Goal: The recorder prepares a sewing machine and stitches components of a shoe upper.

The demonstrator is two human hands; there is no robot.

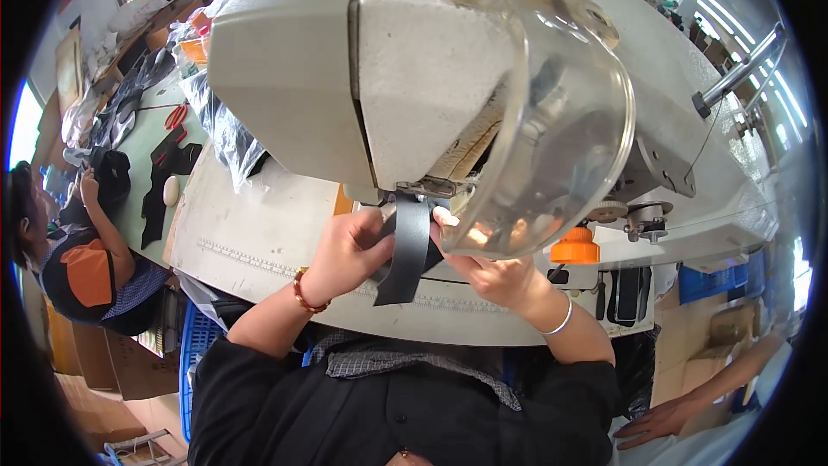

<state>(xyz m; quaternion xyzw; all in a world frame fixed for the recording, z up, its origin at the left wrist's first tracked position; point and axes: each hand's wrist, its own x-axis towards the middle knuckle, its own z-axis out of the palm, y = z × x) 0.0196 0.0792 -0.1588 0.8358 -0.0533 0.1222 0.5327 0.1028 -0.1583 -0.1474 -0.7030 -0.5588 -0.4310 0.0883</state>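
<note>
A large white sewing machine [431, 52] stands over the work, with a clear curved plastic guard [617, 112] on its right side. From under its needle area a dark grey, leather-like strip [410, 242] hangs toward me, its loose end over the table edge side. My left hand [347, 248], with a red bead bracelet, is closed on the strip's left side. On the right, my right hand [496, 274] pinches the dark material beside the strip, its fingertips partly seen through the guard. The needle itself is hidden by the machine head.
A white worktable [250, 224] carries a printed ruler strip [259, 261]. An orange knob [575, 246] sits right of my hand. Red scissors [176, 116] and dark cut pieces lie on the left table, where a co-worker [86, 267] sits. Another person's hand [660, 421] rests lower right.
</note>
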